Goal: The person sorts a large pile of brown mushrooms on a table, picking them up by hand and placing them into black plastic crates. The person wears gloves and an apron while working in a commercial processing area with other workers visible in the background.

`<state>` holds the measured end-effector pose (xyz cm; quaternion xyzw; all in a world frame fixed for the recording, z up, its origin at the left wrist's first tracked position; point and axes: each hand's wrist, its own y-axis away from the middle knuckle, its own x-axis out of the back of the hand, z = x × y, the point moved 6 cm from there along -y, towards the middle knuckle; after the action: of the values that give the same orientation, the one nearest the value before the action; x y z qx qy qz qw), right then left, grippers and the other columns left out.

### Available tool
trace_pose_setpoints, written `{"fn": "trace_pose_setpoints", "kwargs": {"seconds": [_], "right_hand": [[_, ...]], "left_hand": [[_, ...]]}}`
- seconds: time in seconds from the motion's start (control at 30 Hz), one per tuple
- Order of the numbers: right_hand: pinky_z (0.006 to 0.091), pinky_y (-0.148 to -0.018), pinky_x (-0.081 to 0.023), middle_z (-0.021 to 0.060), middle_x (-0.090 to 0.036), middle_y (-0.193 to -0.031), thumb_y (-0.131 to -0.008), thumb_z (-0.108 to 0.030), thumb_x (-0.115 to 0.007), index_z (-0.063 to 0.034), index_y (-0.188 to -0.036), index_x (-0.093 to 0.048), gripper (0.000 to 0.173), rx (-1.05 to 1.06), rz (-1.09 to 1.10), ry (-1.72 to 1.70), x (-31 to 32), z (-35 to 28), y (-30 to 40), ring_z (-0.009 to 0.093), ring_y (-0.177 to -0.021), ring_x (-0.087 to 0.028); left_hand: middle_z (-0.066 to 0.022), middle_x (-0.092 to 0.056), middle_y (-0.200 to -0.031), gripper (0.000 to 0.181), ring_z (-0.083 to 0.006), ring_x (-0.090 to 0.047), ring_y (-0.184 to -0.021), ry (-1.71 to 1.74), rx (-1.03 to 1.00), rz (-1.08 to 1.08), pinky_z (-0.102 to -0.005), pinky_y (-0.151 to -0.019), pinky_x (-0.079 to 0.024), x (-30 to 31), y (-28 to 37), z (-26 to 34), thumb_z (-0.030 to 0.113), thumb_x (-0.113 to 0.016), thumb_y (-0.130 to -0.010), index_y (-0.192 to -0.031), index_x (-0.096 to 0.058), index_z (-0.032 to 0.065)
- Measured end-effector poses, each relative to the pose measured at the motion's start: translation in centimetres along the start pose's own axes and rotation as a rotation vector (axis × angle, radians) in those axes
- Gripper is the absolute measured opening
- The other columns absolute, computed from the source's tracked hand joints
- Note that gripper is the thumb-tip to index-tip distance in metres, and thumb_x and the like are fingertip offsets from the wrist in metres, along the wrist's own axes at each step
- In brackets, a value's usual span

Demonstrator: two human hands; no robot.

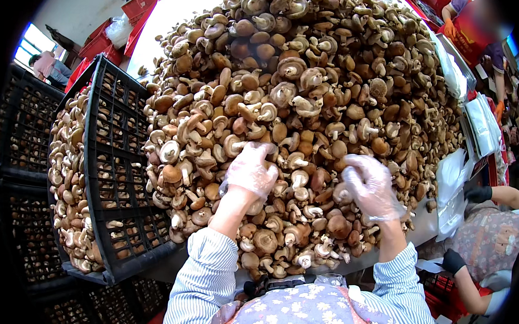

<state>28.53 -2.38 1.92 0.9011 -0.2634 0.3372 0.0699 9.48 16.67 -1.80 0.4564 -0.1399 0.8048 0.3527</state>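
Observation:
A large heap of brown-capped mushrooms [289,102], shiitake by their look, covers the metal table [422,221] before me. My left hand [251,169], in a clear plastic glove, reaches into the near middle of the heap with fingers bent down among the caps; whether it grips one is hidden. To the right, my right hand [368,185], gloved the same way, is over the heap with curled fingers. A pale mushroom [340,193] lies at its inner side; I cannot tell whether the fingers hold it.
Left of the heap, a black plastic crate [90,162] full of mushrooms stands beside more stacked crates [28,128]. Clear plastic bags [451,189] lie along the table's right edge. Co-workers' black-gloved hands [454,261] are at lower right; another person [473,37] stands at upper right.

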Motion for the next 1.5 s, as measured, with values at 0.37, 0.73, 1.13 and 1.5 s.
{"fn": "trace_pose_setpoints", "kwargs": {"seconds": [0.37, 0.73, 1.13, 1.5], "right_hand": [[0.0454, -0.087, -0.054, 0.0142, -0.069, -0.104, -0.088, -0.028, -0.074, -0.0070, -0.119, -0.066, 0.038, 0.365, -0.271, 0.312, -8.1, -3.9, -0.1, 0.032, -0.100, -0.066], [0.0458, -0.081, -0.054, 0.0139, -0.070, -0.093, -0.081, -0.021, -0.080, -0.0035, -0.092, -0.070, 0.023, 0.390, -0.058, 0.089, -3.1, -3.5, 2.6, 0.036, -0.091, -0.067], [0.0490, -0.085, -0.054, 0.0240, -0.072, -0.100, -0.094, -0.059, -0.058, -0.0005, -0.113, -0.068, 0.062, -0.158, -0.394, 0.413, -9.4, -2.5, -4.0, 0.040, -0.095, -0.069], [0.0450, -0.076, -0.054, 0.0117, -0.069, -0.107, -0.084, -0.022, -0.074, -0.0076, -0.111, -0.069, 0.031, 0.515, -0.311, 0.195, -6.0, -6.7, 2.5, 0.032, -0.089, -0.068]], "left_hand": [[-0.0216, -0.067, -0.123, 0.059, -0.0367, -0.065, -0.116, 0.011, -0.027, -0.320, -0.0447, -0.101, -0.052, -0.5, 0.8, 0.3, 0.022, -0.064, -0.084, -0.142, -0.053, 0.0149], [-0.0112, -0.060, -0.140, 0.040, -0.0333, -0.070, -0.105, 0.118, -0.118, -0.235, -0.0418, -0.089, -0.058, 2.0, 10.8, 1.9, 0.011, -0.065, -0.083, -0.123, -0.067, 0.0172], [-0.0195, -0.062, -0.141, 0.078, -0.0338, -0.064, -0.123, 0.351, 0.215, -0.395, -0.0409, -0.108, -0.048, -0.8, 1.8, -1.4, 0.027, -0.061, -0.077, -0.152, -0.048, 0.0150], [-0.0161, -0.054, -0.139, 0.057, -0.0412, -0.069, -0.098, -0.026, -0.137, -0.385, -0.0484, -0.086, -0.059, 0.5, 8.3, 3.8, 0.015, -0.063, -0.086, -0.140, -0.052, 0.0303]]}}
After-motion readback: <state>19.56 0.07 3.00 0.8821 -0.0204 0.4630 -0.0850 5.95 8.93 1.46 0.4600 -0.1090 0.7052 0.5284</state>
